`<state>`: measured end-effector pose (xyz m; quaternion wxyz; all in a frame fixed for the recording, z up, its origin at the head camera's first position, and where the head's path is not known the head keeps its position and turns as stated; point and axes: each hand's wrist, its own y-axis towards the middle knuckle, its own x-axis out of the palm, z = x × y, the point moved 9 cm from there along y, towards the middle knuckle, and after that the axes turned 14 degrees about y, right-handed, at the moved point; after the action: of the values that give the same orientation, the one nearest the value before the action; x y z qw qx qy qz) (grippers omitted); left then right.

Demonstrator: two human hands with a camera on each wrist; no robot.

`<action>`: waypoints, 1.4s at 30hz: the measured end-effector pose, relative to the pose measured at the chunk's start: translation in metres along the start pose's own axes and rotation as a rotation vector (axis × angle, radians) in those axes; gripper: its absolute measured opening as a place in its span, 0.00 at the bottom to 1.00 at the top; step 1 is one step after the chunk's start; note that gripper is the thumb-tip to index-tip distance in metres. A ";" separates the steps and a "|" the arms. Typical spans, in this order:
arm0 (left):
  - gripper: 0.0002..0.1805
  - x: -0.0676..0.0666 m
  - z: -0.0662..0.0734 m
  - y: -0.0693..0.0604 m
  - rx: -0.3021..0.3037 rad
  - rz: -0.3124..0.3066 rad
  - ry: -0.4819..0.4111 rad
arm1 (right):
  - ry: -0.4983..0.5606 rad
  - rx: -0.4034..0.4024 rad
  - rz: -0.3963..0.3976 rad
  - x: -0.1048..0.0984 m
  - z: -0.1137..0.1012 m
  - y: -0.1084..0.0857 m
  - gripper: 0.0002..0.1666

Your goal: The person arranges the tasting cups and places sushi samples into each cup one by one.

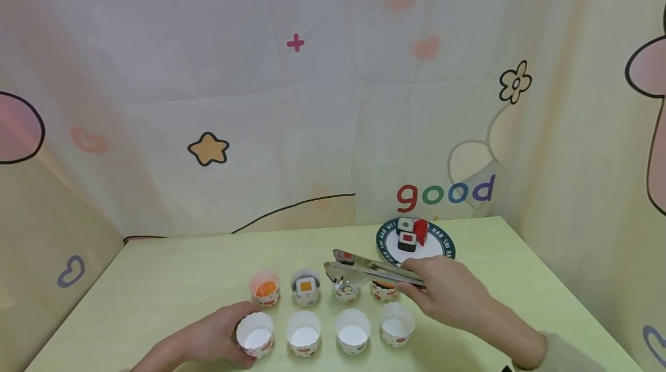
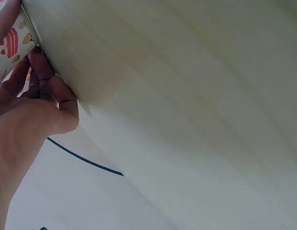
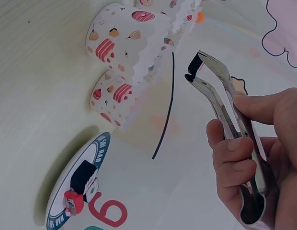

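My right hand (image 1: 450, 291) grips metal tongs (image 1: 385, 273). Between the tongs' tips is a small toy sushi roll (image 1: 346, 257) with dark wrapping and a red centre; the right wrist view shows its dark side. The tongs hover over the back row of paper cups. My left hand (image 1: 224, 331) holds the front-left paper cup (image 1: 255, 334) by its side, thumb and fingers around it; the left wrist view shows the fingers at its printed wall (image 2: 12, 45). White bottoms show inside the front-row cups, including this one.
Back-row cups hold an orange piece (image 1: 267, 289), a white roll with yellow centre (image 1: 306, 285) and other pieces partly hidden by the tongs. A blue-rimmed plate (image 1: 384, 245) at the back right bears two dark-wrapped rolls (image 1: 407, 240) and a red piece (image 1: 421, 232). A printed curtain backs the table.
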<state>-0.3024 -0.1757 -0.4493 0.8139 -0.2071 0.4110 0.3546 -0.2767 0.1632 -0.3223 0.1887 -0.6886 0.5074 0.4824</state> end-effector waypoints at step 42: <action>0.35 0.000 -0.002 -0.001 -0.045 0.020 0.026 | 0.048 -0.150 -0.124 0.041 -0.054 0.014 0.16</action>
<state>-0.3023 -0.1775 -0.4505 0.7999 -0.2260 0.4155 0.3694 -0.2625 0.0957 -0.3297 0.1539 -0.7421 0.4308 0.4899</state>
